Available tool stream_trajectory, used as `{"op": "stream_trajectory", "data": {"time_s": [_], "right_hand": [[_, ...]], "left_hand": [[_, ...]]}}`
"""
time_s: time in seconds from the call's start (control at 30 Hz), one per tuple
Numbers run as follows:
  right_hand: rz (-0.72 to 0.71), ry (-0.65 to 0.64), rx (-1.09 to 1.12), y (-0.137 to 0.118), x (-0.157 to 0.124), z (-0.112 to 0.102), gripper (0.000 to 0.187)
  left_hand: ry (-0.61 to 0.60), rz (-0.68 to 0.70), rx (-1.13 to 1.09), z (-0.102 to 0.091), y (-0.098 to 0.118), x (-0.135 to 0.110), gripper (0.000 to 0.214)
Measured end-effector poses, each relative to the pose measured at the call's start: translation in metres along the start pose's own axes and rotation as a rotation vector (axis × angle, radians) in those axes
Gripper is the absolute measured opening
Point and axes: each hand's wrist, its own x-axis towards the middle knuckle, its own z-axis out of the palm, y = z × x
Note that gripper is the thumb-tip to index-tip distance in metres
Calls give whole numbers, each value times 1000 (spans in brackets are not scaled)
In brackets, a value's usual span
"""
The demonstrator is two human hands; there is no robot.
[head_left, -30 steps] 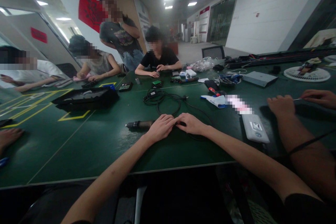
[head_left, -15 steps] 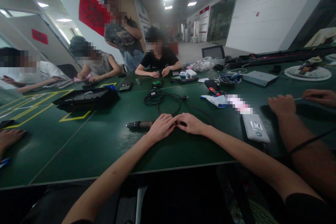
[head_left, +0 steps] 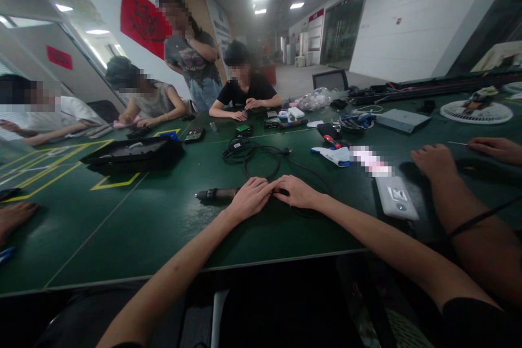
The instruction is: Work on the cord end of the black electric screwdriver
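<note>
A straight power tool with a chuck-like metal nose, like an electric screwdriver (head_left: 216,194), lies on its side on the green table, nose to the left. My left hand (head_left: 253,196) is closed over its body, hiding much of it. My right hand (head_left: 297,191) touches my left fingertips and is closed around the tool's dark rear end. A black cable (head_left: 261,159) lies in loops just beyond my hands, its plug to the right. Where the cable meets the tool is hidden.
A black tray (head_left: 132,155) stands on the left. To the right are a blue-and-white packet (head_left: 332,155), a white box-like device (head_left: 395,198) and a co-worker's hands (head_left: 434,160). Further back lie circuit boards, tools and a grey box (head_left: 403,120). Several people are around the table.
My hands and the tool hold the same place. The seated person across has raised one hand slightly. The co-worker's hands on the right have shifted a little.
</note>
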Motion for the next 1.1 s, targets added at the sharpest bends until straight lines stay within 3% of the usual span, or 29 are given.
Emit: {"op": "stream_trajectory", "data": {"time_s": [0.1,0.27,0.43,0.6,0.77,0.93,1.1], "right_hand": [[9,4,-9,-1,0,-1,9],[0,7,8,-2,1,-1,5],[6,-1,-5,-3,1,-3,7],[8,1,19,-4,1,-4,3],[11,-5,-8,-4,1,-4,6],[9,-1,-6,-4,1,-4,6],[5,-4,-1,-5,1,-5,5]], "left_hand": [[29,-41,10,-1,1,0,61],[-11,25,-9,-1,1,1,62],[24,-43,11,-1,1,1,63],[-17,33,-17,-1,0,1,63],[31,-51,11,0,1,2,63],[19,-3,-9,-3,3,2,66],[42,-63,-22,0,2,1,65]]}}
